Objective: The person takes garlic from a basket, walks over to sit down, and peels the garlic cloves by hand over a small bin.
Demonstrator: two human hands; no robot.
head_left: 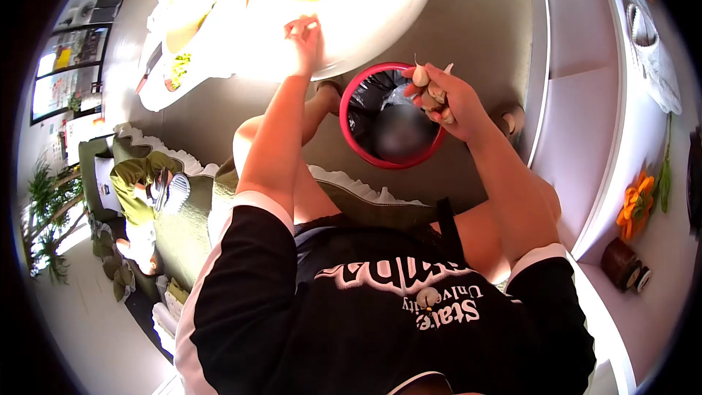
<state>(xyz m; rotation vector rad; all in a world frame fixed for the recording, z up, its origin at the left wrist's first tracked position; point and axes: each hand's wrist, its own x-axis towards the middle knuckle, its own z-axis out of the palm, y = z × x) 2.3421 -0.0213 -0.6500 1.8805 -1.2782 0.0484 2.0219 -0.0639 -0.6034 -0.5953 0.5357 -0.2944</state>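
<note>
The right hand (457, 99) has its grip clamped on garlic cloves (433, 92), near the red bin (346, 117); the left hand (302, 40) is over the white counter (395, 0), its grip lost in glare, I cannot tell; cupped fingers should stop cloves slipping.

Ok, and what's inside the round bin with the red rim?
A black plastic liner and some crumpled, shiny film. A blurred patch hides whatever lies deeper, and the right hand covers part of the red rim.
</note>
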